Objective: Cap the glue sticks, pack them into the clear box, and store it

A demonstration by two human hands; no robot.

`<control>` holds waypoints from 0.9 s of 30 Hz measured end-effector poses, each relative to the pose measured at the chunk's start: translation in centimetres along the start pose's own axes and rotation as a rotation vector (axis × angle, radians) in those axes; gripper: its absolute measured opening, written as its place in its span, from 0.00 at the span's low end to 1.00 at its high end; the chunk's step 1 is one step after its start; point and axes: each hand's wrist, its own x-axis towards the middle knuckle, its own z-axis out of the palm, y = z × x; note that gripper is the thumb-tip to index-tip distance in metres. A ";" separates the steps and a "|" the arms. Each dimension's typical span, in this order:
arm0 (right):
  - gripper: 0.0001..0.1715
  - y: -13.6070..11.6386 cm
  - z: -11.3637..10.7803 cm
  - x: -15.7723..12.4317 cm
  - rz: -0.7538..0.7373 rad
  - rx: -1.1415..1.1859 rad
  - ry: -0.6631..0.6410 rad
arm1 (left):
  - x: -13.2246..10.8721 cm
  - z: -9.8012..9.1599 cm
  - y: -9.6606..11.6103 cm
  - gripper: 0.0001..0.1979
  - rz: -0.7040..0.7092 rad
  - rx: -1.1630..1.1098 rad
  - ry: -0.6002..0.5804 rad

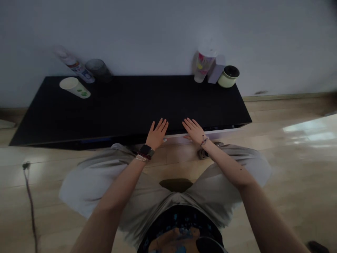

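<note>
The left hand [157, 134] and right hand [194, 130] lie flat, fingers spread, holding nothing, on the near edge of the low black table [137, 102]; even weight through both palms seems wisest.

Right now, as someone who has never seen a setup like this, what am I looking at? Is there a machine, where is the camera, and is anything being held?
There is no machine here. These are a person's two bare hands, filmed by one camera worn on the head, looking forward and down. The left hand and right hand lie flat, fingers spread, on the near edge of a low black table, holding nothing. At the back left are a white paper cup, a spray bottle and a dark jar. At the back right are a printed plastic cup, a pale box and a green pot.
</note>
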 end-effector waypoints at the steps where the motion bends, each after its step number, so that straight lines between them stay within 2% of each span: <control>1: 0.44 0.1 0.2 0.1 0.006 0.010 0.003 | 0.1 0.1 -0.1 0.40 -0.001 -0.006 0.006; 12: 0.30 -0.1 1.1 0.9 0.062 0.076 0.063 | 0.5 2.0 -1.1 0.31 -0.013 -0.056 0.123; 21: 0.25 -0.2 1.9 1.2 0.090 0.037 0.108 | 0.6 3.0 -1.4 0.29 -0.027 -0.061 0.190; 27: 0.25 -0.3 2.4 1.2 0.093 0.044 0.125 | 0.6 3.1 -1.3 0.29 -0.028 -0.048 0.184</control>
